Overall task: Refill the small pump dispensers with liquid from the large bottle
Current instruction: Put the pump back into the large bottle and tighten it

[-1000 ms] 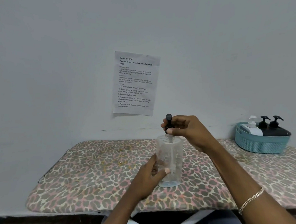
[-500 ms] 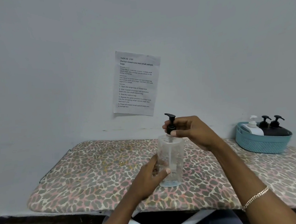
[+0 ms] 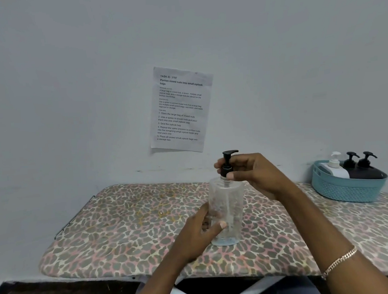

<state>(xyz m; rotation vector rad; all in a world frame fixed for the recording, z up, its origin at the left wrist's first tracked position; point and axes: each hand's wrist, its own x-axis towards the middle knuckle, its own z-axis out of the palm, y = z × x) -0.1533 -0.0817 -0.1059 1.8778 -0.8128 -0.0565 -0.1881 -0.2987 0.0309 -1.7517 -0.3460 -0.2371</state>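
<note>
Clear plastic pump dispenser (image 3: 226,210) stands upright near the middle of the leopard-print ironing board (image 3: 116,222), nearly empty, with only a thin bluish layer of liquid at its base and the dip tube visible through the wall. The left hand (image 3: 200,228) is wrapped around the lower body, thumb across the front, holding it steady on the padded cover. The right hand (image 3: 253,175) pinches the black pump collar (image 3: 226,168) between thumb and fingertips, just below the spout, which points right.

By the look of it, the step in hand is turning the pump at the neck, though which way cannot be told from this view. With so little inside, the bottle should be light and easy to tip, and its thin wall will likely give if squeezed hard. Its smooth sides may be slick, so a broad, low grip on the body suits it, with the twisting force kept at the ribbed collar rather than the pump head.

At the far right, a teal basket (image 3: 348,192) holds a white pump bottle (image 3: 335,167) and two dark pump bottles (image 3: 365,170). A printed sheet (image 3: 181,109) hangs on the wall behind.
</note>
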